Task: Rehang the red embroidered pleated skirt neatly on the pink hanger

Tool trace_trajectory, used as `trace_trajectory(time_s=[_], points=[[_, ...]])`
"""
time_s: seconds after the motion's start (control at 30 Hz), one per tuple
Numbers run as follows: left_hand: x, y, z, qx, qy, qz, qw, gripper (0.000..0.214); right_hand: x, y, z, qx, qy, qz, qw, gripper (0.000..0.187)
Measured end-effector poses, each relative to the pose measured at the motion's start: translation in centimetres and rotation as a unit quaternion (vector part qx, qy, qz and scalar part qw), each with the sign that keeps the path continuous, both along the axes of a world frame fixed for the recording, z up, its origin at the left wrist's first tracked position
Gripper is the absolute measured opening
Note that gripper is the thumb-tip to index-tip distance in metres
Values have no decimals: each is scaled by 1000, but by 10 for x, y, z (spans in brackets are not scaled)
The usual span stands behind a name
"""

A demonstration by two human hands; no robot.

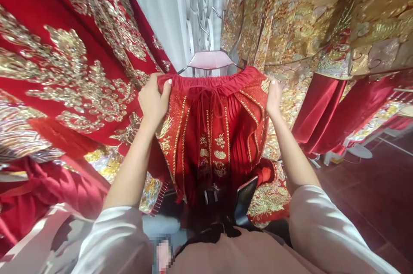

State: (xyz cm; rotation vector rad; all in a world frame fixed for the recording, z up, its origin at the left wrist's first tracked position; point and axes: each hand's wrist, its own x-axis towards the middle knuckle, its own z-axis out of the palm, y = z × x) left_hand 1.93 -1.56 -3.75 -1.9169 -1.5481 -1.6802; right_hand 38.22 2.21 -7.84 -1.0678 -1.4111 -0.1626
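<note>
A red pleated skirt (213, 136) with gold embroidery hangs from a pink hanger (209, 60) in front of me. My left hand (153, 100) is closed on the left end of the skirt's waistband, thumb over the cloth. At the right end of the waistband my right hand (273, 97) has its fingers curled round the edge. A red drawstring bow (206, 93) dangles at the middle of the waistband. Both my arms wear white sleeves pushed up.
Red robes with heavy gold embroidery (71, 72) hang close on the left. Gold brocade garments (309, 20) hang on the right. A white wall with a metal hook (206, 29) is behind the hanger. Dark red floor (371, 196) and a white stool (359, 151) lie at the right.
</note>
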Motion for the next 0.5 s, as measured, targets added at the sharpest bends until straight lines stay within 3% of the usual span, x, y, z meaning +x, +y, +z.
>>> trace_trajectory(time_s=[0.1,0.17,0.23,0.27,0.33,0.4,0.5], points=[[4,-18,-12,0,28,1,1000,54,16,-24,-20,-48,-96,-32,994,61],[8,-33,-38,-2,47,-3,999,66,34,-53,-54,-110,-105,-52,987,55],[15,-53,-78,-26,51,13,998,74,50,-89,-103,-230,-66,-104,965,52],[21,-64,-104,-48,46,38,997,77,55,-109,-131,-318,-37,-147,936,51],[38,-84,-158,-118,36,35,992,79,58,-143,-182,-523,15,-210,826,54],[61,-102,-209,-193,30,-17,981,76,53,-167,-220,-591,41,-218,776,57],[95,-120,-263,-270,10,-107,957,63,41,-179,-243,-597,61,-233,765,55]])
